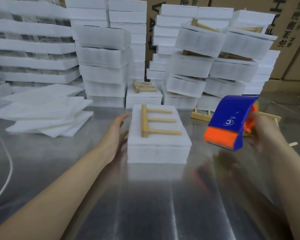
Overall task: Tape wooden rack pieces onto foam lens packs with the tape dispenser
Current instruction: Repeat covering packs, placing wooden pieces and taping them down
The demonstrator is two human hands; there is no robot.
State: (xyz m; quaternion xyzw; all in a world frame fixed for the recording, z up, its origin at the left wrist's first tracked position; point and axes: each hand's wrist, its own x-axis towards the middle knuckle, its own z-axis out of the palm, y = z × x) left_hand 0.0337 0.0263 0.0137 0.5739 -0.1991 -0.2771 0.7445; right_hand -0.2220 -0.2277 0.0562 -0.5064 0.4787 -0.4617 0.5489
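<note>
Gripping the tape dispenser [230, 122], the right hand [261, 134] is held raised, with the dispenser's orange mouth turned leftward. To its left the foam lens pack [159, 153] is found, the wooden rack piece [154, 121] laid on top: spine on the far side, three prongs pointed back toward that hand. Beyond, the left hand [115, 135] is set straight-fingered along the pack's left wall.
</note>
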